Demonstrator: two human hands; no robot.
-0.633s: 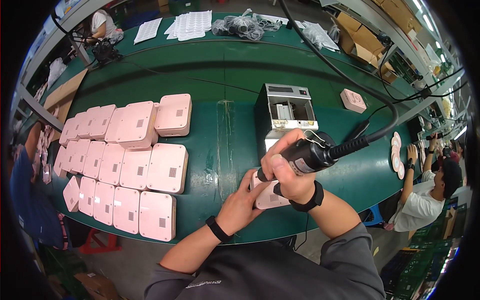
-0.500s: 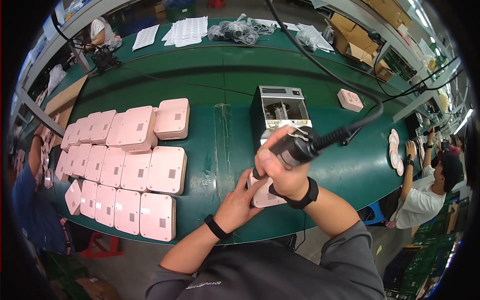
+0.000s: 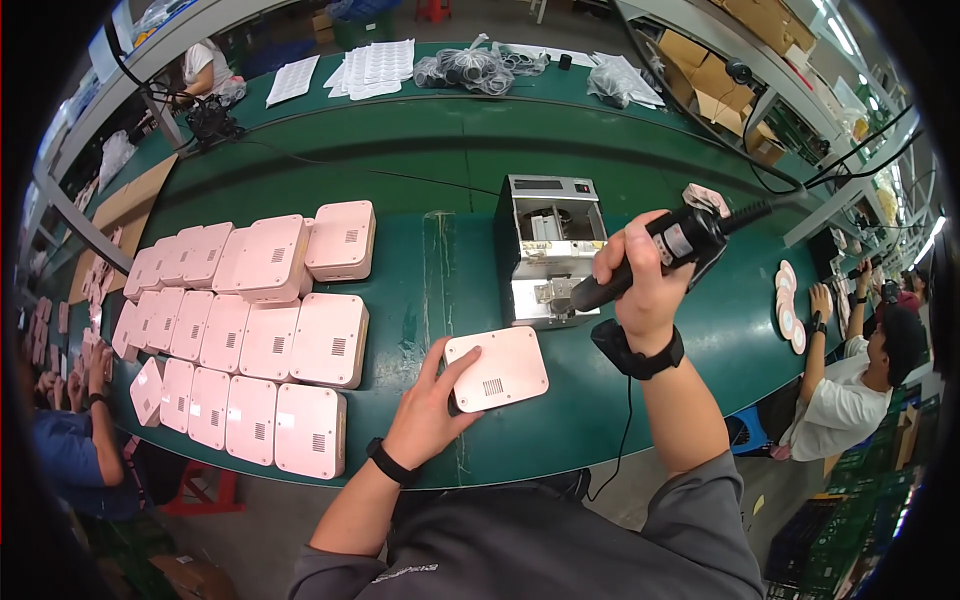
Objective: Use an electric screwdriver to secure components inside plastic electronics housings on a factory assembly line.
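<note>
Gripped at its left end by my left hand (image 3: pixel 425 415), a flat pink plastic case (image 3: pixel 508 360) lies on the green table with its vented face up. Screw holes show at its corners. My right hand (image 3: pixel 648 285) is wrapped round a black electric screwdriver (image 3: pixel 690 238), raised off the case to its right. The tool tilts, its dark tip end pointing down and left toward the front of a metal screw feeder (image 3: pixel 525 235). That box-shaped feeder stands just beyond the case, open on top with a small metal mechanism at its front.
Rows of similar pink cases (image 3: pixel 330 340) fill the table's left side. Another pink part (image 3: pixel 707 198) sits behind the screwdriver. Round pink pieces (image 3: pixel 788 300) lie at the right edge near a co-worker (image 3: pixel 850 380). The screwdriver's black cable (image 3: pixel 745 215) runs up and right.
My right hand has lifted the screwdriver off the case and up to the right. My left hand has shifted left, and the pink case now lies in plain sight, turned slightly.
</note>
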